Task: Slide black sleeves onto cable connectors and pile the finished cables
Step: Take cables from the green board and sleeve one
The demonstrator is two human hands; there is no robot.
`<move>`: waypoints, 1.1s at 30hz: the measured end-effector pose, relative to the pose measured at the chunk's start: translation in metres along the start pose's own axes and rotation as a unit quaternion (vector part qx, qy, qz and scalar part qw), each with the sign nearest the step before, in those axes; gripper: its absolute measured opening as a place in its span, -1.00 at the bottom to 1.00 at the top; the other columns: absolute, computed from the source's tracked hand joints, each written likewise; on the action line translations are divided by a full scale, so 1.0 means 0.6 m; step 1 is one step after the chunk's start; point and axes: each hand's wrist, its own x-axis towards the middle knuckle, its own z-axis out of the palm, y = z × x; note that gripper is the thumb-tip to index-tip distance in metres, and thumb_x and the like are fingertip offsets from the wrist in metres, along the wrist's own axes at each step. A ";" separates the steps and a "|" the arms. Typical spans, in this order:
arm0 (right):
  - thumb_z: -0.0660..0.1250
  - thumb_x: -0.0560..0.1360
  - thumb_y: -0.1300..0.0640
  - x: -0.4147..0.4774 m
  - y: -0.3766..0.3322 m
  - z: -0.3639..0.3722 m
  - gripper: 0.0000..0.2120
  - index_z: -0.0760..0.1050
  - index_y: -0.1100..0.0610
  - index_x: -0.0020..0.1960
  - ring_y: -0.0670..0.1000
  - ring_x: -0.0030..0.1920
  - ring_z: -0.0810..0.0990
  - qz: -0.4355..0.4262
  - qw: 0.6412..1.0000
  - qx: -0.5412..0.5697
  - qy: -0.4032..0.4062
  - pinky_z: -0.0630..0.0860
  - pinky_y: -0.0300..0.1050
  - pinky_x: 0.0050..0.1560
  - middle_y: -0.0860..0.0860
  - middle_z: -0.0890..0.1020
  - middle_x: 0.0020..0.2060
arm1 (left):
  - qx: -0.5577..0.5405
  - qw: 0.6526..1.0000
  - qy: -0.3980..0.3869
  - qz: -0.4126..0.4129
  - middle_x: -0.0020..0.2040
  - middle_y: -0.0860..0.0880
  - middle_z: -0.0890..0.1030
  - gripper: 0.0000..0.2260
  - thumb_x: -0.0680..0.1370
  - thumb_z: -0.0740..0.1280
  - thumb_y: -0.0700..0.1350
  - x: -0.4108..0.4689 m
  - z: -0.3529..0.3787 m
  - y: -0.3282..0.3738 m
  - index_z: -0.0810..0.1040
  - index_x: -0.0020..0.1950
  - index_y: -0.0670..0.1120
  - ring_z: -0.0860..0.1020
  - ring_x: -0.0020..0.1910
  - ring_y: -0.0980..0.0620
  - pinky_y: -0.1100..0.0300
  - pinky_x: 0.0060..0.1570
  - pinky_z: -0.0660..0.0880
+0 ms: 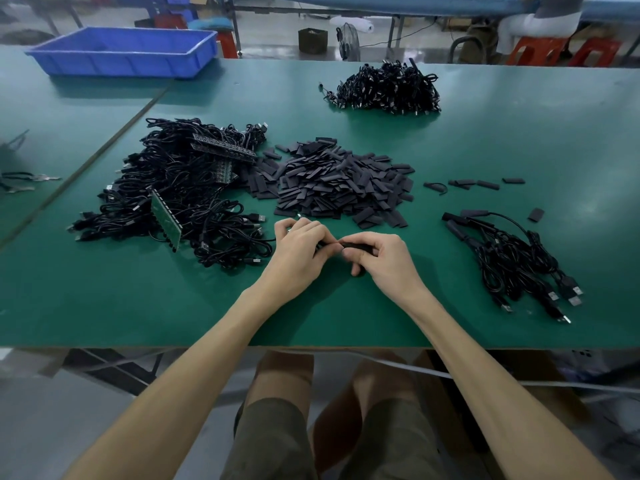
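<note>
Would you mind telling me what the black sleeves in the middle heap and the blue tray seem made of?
Black sleeves: likely soft plastic or rubber tubing, matt; they lie flattened, without shine. Blue tray: probably moulded hard plastic, slightly glossy, with ribbed walls.

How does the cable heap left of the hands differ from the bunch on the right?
The left heap is far larger than the right bunch. The left heap is a loose tangle with green circuit boards in it; the right bunch lies roughly aligned, plugs toward the near edge, with no boards visible. Both are black cables on the green table.
</note>
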 end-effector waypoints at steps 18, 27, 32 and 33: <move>0.48 0.56 0.24 0.000 -0.002 -0.001 -0.89 0.67 0.13 0.08 0.13 -0.22 0.77 0.011 0.987 0.158 0.028 0.49 -0.27 -0.34 0.10 0.77 -0.19 | -0.044 0.997 0.019 -0.054 -0.17 0.26 0.53 -0.90 0.60 0.41 -0.05 0.002 0.000 -0.008 0.58 -0.11 0.04 0.42 0.01 0.30 0.36 0.23 0.06; 0.27 0.69 0.26 0.005 0.006 0.001 -0.82 0.65 0.14 0.05 0.13 -0.24 0.76 0.021 0.987 0.152 0.054 0.49 -0.26 -0.36 0.12 0.76 -0.21 | -0.031 0.999 0.018 -0.030 -0.18 0.30 0.52 -0.91 0.61 0.39 -0.01 0.000 0.000 -0.009 0.59 -0.09 0.05 0.43 0.00 0.28 0.19 0.24 0.13; 0.28 0.67 0.31 0.005 0.007 -0.001 -0.81 0.65 0.14 0.00 0.12 -0.26 0.76 0.023 0.987 0.144 0.062 0.46 -0.27 -0.38 0.10 0.76 -0.23 | -0.029 1.000 0.001 -0.008 -0.17 0.24 0.57 -0.78 0.66 0.23 0.17 0.000 -0.002 -0.003 0.62 0.01 0.13 0.44 -0.01 0.21 0.13 0.24 0.13; 0.29 0.66 0.31 0.004 0.006 -0.001 -0.81 0.65 0.14 -0.01 0.12 -0.26 0.76 0.020 0.988 0.143 0.059 0.46 -0.28 -0.38 0.09 0.76 -0.22 | -0.034 0.999 -0.001 -0.008 -0.18 0.23 0.57 -0.79 0.66 0.24 0.16 0.000 -0.002 -0.002 0.62 0.00 0.13 0.45 -0.01 0.20 0.12 0.24 0.14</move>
